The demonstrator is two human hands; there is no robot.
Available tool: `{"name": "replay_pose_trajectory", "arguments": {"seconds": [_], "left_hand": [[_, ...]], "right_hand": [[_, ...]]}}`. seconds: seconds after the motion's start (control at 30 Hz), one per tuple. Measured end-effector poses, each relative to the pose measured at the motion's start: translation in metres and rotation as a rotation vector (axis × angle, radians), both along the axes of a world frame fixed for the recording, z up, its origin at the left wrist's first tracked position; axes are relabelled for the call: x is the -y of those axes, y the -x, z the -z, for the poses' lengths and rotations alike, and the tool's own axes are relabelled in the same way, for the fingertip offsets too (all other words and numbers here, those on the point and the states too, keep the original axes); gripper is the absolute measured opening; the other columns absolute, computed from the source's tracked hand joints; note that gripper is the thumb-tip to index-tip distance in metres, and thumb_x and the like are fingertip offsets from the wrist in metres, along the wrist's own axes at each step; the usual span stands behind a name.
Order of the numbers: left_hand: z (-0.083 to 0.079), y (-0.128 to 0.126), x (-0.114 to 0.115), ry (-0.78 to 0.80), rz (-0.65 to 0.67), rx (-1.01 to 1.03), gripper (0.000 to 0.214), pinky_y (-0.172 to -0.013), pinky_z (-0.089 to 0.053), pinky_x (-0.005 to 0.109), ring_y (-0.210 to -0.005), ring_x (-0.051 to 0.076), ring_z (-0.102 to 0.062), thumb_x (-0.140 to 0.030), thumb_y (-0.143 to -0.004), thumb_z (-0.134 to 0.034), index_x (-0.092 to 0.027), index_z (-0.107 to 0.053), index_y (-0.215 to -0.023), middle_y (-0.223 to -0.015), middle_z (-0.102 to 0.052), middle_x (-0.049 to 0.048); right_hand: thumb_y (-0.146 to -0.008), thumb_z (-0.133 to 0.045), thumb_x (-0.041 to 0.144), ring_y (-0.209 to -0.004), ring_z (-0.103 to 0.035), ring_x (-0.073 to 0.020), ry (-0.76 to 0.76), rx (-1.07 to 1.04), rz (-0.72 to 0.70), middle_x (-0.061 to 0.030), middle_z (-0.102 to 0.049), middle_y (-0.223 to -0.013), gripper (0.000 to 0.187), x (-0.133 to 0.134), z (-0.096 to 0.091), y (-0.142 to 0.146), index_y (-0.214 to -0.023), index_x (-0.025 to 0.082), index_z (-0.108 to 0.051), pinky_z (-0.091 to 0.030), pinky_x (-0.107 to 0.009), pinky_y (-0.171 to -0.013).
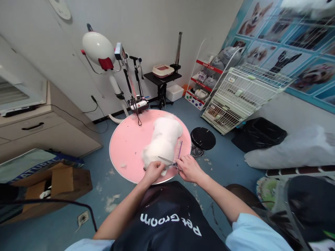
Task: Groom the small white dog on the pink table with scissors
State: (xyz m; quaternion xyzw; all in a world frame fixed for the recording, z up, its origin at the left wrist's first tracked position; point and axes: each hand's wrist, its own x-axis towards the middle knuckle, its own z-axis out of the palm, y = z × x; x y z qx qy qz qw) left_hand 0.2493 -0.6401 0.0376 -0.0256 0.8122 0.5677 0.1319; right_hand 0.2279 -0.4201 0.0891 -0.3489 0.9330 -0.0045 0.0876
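Observation:
A white fluffy dog lies on a round pink grooming table, its head end nearest me. My left hand is closed against the dog's head, fingers pinched on its white coat; exactly which part they grip is hidden. My right hand is closed around the handles of a pair of scissors. The scissor blades are spread and point left, beside the dog's head. A purple comb with fine teeth stands up from the same right hand, close to the dog's flank.
Small fur tufts lie on the table. A clamp arm with a cable stands at its far edge, near a white dryer. Right of the table is a black stool; wire cages stand behind. A cardboard box sits at left.

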Motion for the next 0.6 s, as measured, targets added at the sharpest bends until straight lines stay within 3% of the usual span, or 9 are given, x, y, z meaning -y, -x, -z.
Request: {"name": "replay_pose_trajectory", "arguments": {"seconds": [0.1,0.17,0.27,0.33,0.4,0.47,0.53,0.6], "left_hand": [[-0.001,0.000,-0.004,0.016,0.064,0.022,0.039,-0.055,-0.026,0.025,-0.056,0.011,-0.037,-0.049,-0.079,-0.057,-0.018,-0.048,-0.056,-0.054,-0.040,-0.0045],[-0.001,-0.001,-0.010,0.106,0.115,0.028,0.039,-0.054,-0.024,0.025,-0.055,0.011,-0.036,-0.049,-0.075,-0.062,-0.018,-0.047,-0.056,-0.053,-0.039,-0.0050],[-0.002,-0.007,-0.012,0.240,0.071,-0.031,0.037,-0.056,-0.027,0.026,-0.057,0.013,-0.042,-0.045,-0.079,-0.055,-0.019,-0.046,-0.055,-0.053,-0.045,-0.0027],[-0.001,-0.012,0.007,0.258,0.012,-0.073,0.035,-0.061,-0.034,0.026,-0.063,0.016,-0.051,-0.043,-0.083,-0.047,-0.019,-0.052,-0.059,-0.060,-0.056,0.0011],[0.003,-0.020,0.050,0.257,-0.020,-0.057,0.037,-0.067,-0.041,0.029,-0.070,0.020,-0.058,-0.048,-0.083,-0.044,-0.019,-0.059,-0.065,-0.068,-0.064,0.0048],[0.014,-0.029,0.114,0.292,-0.059,0.083,0.040,-0.071,-0.046,0.032,-0.073,0.024,-0.063,-0.052,-0.080,-0.044,-0.019,-0.063,-0.069,-0.071,-0.068,0.0072],[0.031,-0.040,0.181,0.536,-0.206,0.298,0.035,-0.076,-0.049,0.038,-0.081,0.031,-0.066,-0.051,-0.075,-0.048,-0.020,-0.061,-0.065,-0.074,-0.070,0.0108],[0.053,-0.048,0.228,0.877,-0.506,0.419,0.031,-0.085,-0.048,0.048,-0.101,0.041,-0.064,-0.048,-0.067,-0.058,-0.018,-0.064,-0.072,-0.089,-0.073,0.0162]], "right_hand": [[-0.078,-0.061,0.024,-0.100,-0.050,-0.0309,0.002,-0.006,-0.011,-0.0166,-0.058,-0.109,0.045,0.001,-0.002,-0.003,-0.121,0.013,-0.056,-0.034,-0.042,-0.095],[-0.078,-0.061,0.024,-0.101,-0.050,-0.0310,0.014,-0.005,-0.014,-0.0165,-0.057,-0.110,0.046,0.002,-0.003,-0.007,-0.123,0.013,-0.055,-0.033,-0.043,-0.097],[-0.078,-0.061,0.024,-0.104,-0.051,-0.0308,0.029,0.000,-0.001,-0.0158,-0.058,-0.111,0.045,-0.001,0.005,-0.016,-0.122,0.014,-0.054,-0.034,-0.043,-0.098],[-0.078,-0.061,0.024,-0.103,-0.054,-0.0301,0.033,0.038,0.035,-0.0151,-0.059,-0.109,0.040,-0.009,0.021,-0.022,-0.117,0.015,-0.056,-0.037,-0.042,-0.096],[-0.078,-0.057,0.018,-0.098,-0.058,-0.0271,0.053,0.137,0.126,-0.0129,-0.062,-0.106,0.033,-0.022,0.046,-0.025,-0.110,0.016,-0.057,-0.042,-0.038,-0.088],[-0.077,-0.052,0.011,-0.090,-0.062,-0.0225,0.113,0.284,0.316,-0.0088,-0.065,-0.101,0.029,-0.036,0.076,-0.022,-0.104,0.018,-0.058,-0.045,-0.031,-0.078],[-0.079,-0.051,0.010,-0.084,-0.064,-0.0197,0.163,0.424,0.589,-0.0061,-0.067,-0.095,0.022,-0.047,0.104,-0.012,-0.097,0.019,-0.059,-0.046,-0.027,-0.070],[-0.086,-0.048,0.018,-0.078,-0.066,-0.0192,0.164,0.497,0.779,-0.0064,-0.069,-0.087,0.014,-0.048,0.125,0.004,-0.092,0.018,-0.061,-0.047,-0.026,-0.065]]}}
